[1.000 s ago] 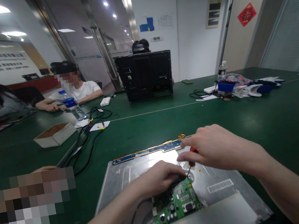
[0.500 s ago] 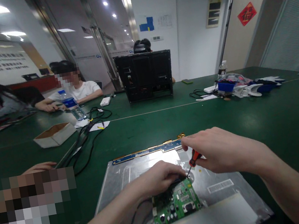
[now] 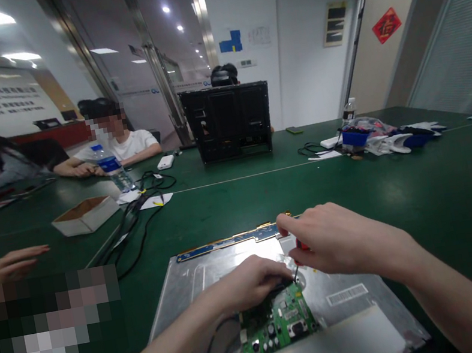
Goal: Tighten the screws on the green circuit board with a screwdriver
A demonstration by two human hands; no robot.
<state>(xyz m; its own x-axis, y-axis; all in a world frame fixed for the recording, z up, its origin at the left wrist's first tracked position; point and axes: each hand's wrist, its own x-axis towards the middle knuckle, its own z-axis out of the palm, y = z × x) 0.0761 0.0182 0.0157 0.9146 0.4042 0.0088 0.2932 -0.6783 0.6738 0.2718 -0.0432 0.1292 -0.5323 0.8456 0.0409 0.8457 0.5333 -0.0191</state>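
A green circuit board (image 3: 288, 316) lies on a silver metal panel (image 3: 358, 325) in front of me. My right hand (image 3: 320, 238) is closed round a red and black screwdriver (image 3: 302, 245), its handle mostly hidden by the fingers. The thin tip points down at the board's upper right corner. Bent over the board's upper edge, my left hand (image 3: 258, 279) has its fingertips beside the screwdriver tip; whatever lies beneath the fingers is hidden. A narrow blue circuit strip (image 3: 229, 243) runs along the panel's far edge.
Black cables (image 3: 134, 219), an open box (image 3: 86, 216) and a water bottle (image 3: 112, 168) are at the left. Another person's hand (image 3: 14, 264) is near the left edge. A black monitor (image 3: 230, 119) stands opposite. Bagged items (image 3: 374, 131) lie at the back right.
My right hand has shifted slightly left and turned, covering more of the screwdriver handle. My left hand stays in place. The other person's hand at the left has moved further left.
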